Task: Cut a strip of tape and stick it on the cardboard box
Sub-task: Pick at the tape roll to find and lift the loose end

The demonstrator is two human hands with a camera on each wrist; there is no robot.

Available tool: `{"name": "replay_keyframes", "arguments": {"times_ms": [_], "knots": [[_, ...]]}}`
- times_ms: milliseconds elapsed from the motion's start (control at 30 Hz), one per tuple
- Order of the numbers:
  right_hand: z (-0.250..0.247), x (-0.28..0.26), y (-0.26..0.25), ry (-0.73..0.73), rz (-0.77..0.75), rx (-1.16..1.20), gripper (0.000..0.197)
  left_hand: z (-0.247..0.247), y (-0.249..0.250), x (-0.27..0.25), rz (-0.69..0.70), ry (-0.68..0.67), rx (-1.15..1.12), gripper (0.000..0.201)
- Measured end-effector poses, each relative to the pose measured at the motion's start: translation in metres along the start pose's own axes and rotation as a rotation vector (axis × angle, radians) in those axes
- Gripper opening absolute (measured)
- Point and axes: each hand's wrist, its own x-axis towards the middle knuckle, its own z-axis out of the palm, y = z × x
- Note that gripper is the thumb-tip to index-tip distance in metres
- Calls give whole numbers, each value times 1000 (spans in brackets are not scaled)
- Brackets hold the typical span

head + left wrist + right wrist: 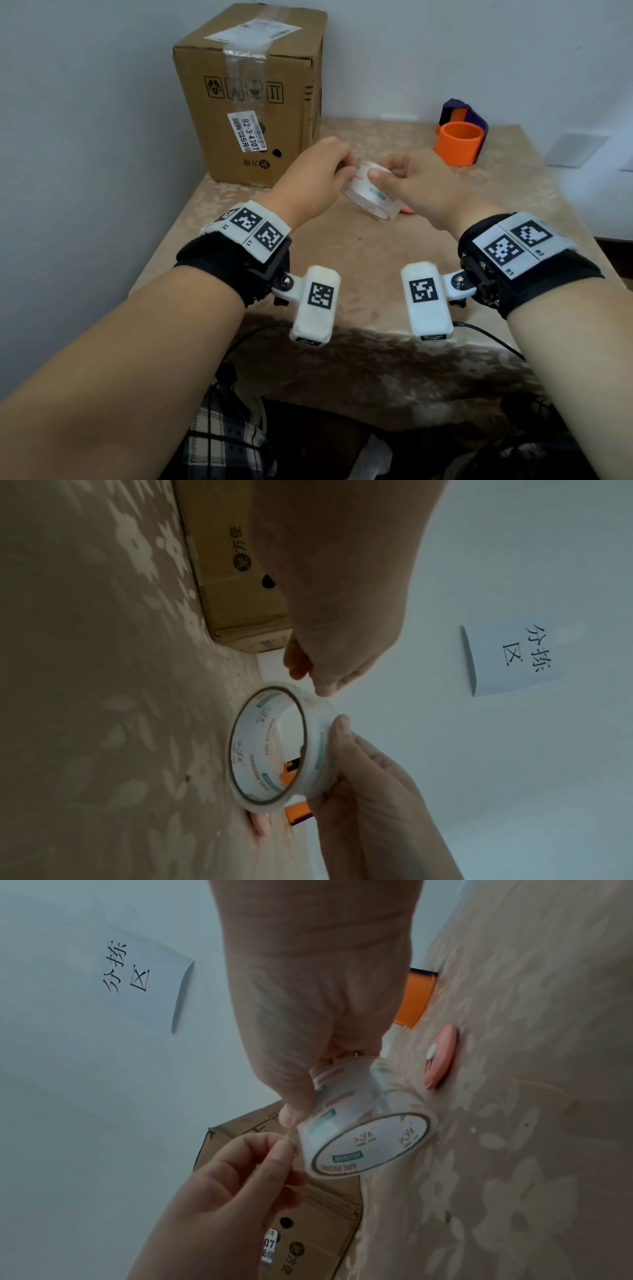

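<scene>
Both hands worked the tape roll above the table, ready to peel a strip.

At centre frame the right hand [416, 186] gripped the tape roll [371, 195], fingers curled round it to steady it; the left hand [313, 174] pinched at its free end, fingers [281, 1153] together. The cardboard box [253, 92] stood upper left.

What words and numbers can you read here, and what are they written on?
"82-3-4307": white sticker on the cardboard box.
"方便": printed upside down low on the box front.
"分拣区": handwritten on the paper sheet on the wall.
"TAPE": inside the clear tape roll; the brand words beside it are too blurred.
"L1", "R1", "R2": wrist bands.
Shipping label on top of the box: too small to read.
</scene>
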Motion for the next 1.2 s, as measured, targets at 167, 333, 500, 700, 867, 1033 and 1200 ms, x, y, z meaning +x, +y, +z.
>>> {"name": "replay_keyframes", "arguments": {"times_ms": [167,333,500,700,867,1033,1200], "knots": [[-2,0,1,22,18,36,24,-1,-6,-3,-60,-29,-203,9],[-6,-2,3,-13,-47,44,39,2,-2,-2,-70,14,-318,9],[-11,0,9,43,-28,20,31,5,4,-2,-38,90,-301,16],[-12,2,5,71,-14,24,24,9,9,-2,-103,10,-464,25],[-12,1,7,-74,12,35,22,9,3,-2,-221,58,-740,23],[-13,2,8,34,-9,8,26,11,2,-4,-248,124,-817,26],[-7,10,9,115,-54,-143,24,7,3,-1,-251,147,-893,25]]}}
